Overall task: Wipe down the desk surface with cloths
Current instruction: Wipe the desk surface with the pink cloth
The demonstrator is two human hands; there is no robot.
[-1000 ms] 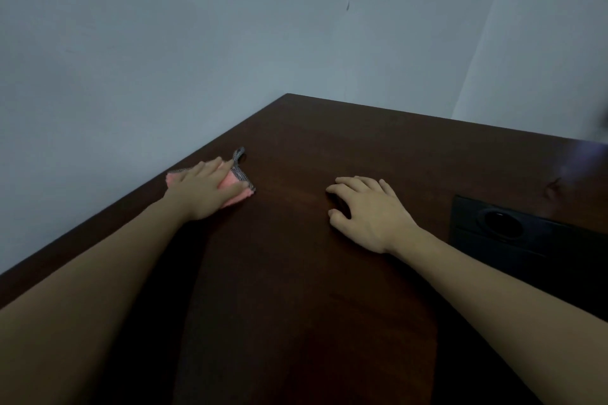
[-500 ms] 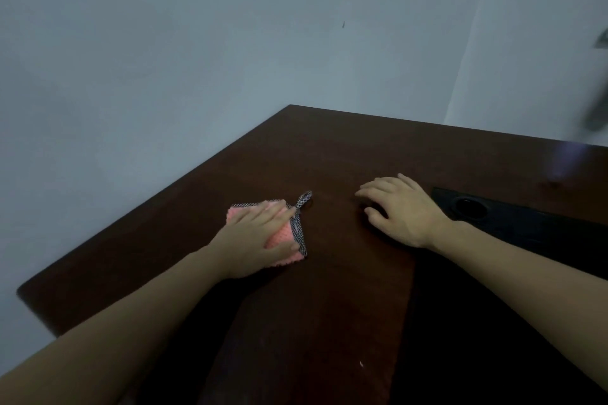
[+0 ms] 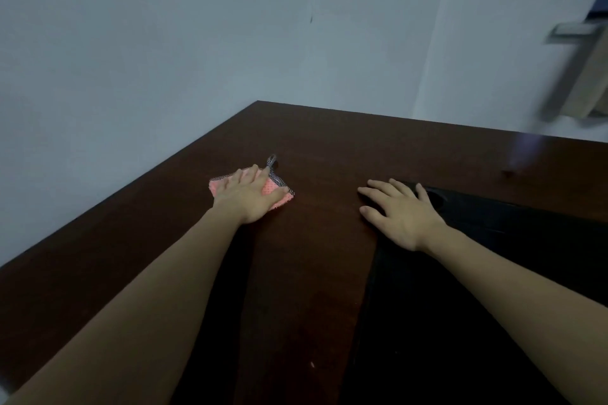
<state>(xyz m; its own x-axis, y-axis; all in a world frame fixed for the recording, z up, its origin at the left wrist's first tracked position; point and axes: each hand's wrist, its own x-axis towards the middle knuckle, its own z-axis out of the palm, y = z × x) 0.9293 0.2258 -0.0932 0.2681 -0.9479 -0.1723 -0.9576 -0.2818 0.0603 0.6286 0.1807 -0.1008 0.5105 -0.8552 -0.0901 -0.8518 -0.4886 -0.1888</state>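
Dim, bluish light. Dark counter (image 3: 329, 141) shows faint sheen at far right edge. Heavy black shadows under both forearms. Blurred object (image 3: 575, 76) at upper right smeared by motion. Wide-angle bending at edges.

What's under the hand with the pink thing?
A pink cloth with a dotted dark trim lies flat under the left hand, which presses it on the brown desk. The cloth's middle and the desk beneath it are covered, so they cannot be seen.
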